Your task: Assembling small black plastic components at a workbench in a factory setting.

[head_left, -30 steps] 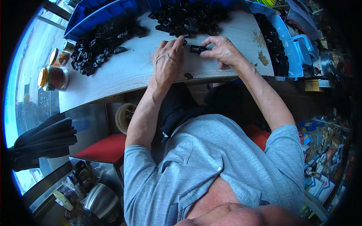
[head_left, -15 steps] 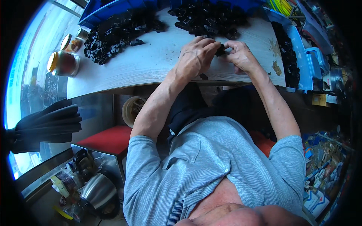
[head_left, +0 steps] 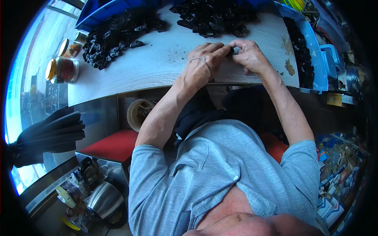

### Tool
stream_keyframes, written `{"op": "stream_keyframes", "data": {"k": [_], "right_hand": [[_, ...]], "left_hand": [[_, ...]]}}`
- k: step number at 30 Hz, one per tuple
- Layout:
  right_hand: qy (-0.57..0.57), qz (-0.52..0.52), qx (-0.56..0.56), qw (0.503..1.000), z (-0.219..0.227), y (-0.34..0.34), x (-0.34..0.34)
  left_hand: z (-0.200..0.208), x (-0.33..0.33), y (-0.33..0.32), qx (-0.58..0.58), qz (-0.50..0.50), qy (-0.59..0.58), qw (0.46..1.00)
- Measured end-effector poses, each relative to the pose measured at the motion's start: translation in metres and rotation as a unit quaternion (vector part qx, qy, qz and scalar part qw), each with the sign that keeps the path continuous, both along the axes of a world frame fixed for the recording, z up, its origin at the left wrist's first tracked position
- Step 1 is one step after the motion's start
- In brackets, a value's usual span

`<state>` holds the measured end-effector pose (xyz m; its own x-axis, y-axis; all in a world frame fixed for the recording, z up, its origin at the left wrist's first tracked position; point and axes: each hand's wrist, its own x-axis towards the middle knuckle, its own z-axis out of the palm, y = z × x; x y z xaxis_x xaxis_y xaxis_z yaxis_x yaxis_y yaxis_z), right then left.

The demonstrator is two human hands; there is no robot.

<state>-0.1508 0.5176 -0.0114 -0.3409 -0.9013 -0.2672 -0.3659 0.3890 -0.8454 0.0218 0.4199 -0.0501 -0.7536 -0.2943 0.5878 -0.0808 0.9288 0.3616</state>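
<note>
Both my hands meet over the near part of the white table [head_left: 157, 67]. My left hand [head_left: 204, 63] is closed, its back turned up and its fingers pointing right. Against it, my right hand [head_left: 252, 57] pinches with thumb and forefinger. Between the fingertips a small black plastic part [head_left: 233, 51] shows, mostly covered by fingers. Beyond my hands lies a heap of black plastic parts [head_left: 212, 17]. A second heap of black plastic parts [head_left: 114, 37] is spread at the left of the table.
Glass jars [head_left: 65, 70] stand at the table's left edge. Blue bins [head_left: 114, 13] line the back. A light-blue bin [head_left: 315, 51] holding black parts is at the right. Below the table are a bucket [head_left: 136, 116] and a metal kettle [head_left: 105, 200].
My fingertips have drawn closer around the small black part, which shows less now. The view has shifted slightly; the heaps look the same.
</note>
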Motion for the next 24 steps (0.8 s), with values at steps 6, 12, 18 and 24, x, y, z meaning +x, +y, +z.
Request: {"op": "stream_keyframes", "data": {"k": [6,12,18,24], "right_hand": [[0.018,-0.019,0.005,1.0,0.007,0.001,0.007],[0.003,-0.028,-0.023,0.999,0.002,0.003,0.006],[0.008,-0.015,0.005,1.0,0.005,0.003,0.005],[-0.001,0.002,0.001,1.0,0.005,0.003,0.002]], "left_hand": [[0.0,0.002,-0.002,0.035,-0.006,0.006,0.999],[-0.001,0.006,-0.006,0.053,-0.023,-0.013,0.998],[-0.003,0.008,-0.008,-0.001,-0.03,-0.043,0.999],[-0.001,0.009,-0.004,0.01,-0.02,-0.059,0.998]]}}
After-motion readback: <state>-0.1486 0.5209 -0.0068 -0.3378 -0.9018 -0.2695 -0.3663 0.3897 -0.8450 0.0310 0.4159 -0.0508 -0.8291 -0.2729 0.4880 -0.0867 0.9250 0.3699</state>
